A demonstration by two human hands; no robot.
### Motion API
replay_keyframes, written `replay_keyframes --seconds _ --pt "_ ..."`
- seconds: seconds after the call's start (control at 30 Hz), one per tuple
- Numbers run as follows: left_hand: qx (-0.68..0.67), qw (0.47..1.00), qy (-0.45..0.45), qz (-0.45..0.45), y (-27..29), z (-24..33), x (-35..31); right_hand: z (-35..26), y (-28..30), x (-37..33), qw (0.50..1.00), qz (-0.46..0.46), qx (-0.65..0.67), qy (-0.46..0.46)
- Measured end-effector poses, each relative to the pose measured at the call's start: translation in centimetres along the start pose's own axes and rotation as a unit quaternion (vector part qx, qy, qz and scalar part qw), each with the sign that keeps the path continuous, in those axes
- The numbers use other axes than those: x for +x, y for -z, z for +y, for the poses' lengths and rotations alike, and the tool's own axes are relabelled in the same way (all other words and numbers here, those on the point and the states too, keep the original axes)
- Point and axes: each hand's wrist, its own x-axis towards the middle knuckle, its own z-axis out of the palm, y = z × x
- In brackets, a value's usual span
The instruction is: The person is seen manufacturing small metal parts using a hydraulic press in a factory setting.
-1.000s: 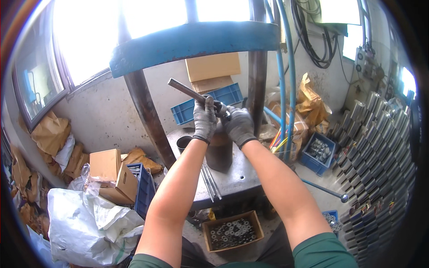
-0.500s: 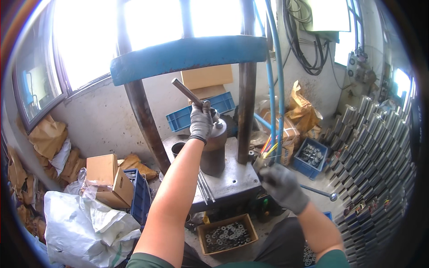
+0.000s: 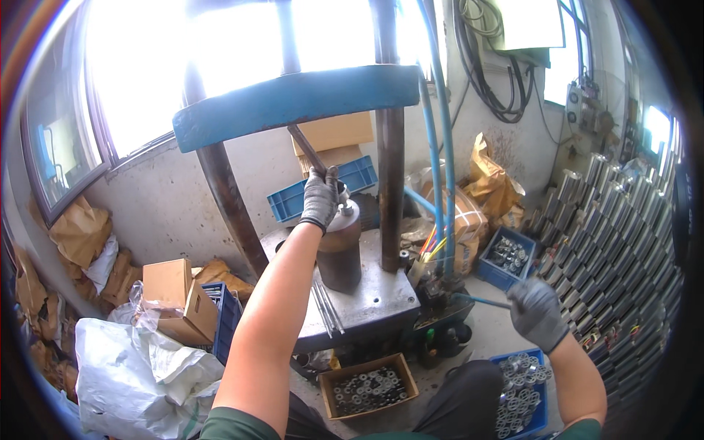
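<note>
Left hand around metal bar — tilted, right hand (gloved) on lever

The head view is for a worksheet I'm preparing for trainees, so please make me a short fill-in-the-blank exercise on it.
1. The left hand and the right hand wear gloves coloured ____.
2. The metal bar is gripped by the ____ one.
3. The wide crossbeam is painted ____.
4. The bin of wheel-shaped parts stands to the ____ of the brown box of rings.

Missing words: grey; left; blue; right.
</note>
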Motion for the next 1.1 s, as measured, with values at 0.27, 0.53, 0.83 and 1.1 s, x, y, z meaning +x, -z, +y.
replay_keyframes --seconds 0.27,0.53,0.83,1.1 --pt "0.043 0.999 0.005 -0.015 -0.6 1.8 -0.2 2.9 -0.5 11.6 0.968 0.242 0.033 -0.060" --pt "0.237 0.968 -0.034 -0.075 -0.9 3.1 1.0 4.6 -2.6 14.9 0.979 0.180 0.000 -0.092" --pt "0.178 0.982 0.001 -0.066 -0.8 2.7 0.6 3.7 -1.4 8.2 0.990 0.122 0.000 -0.069" --pt "0.229 0.971 -0.007 -0.066 -1.3 2.8 1.2 1.2 0.8 -0.4 0.998 -0.064 0.001 -0.023"
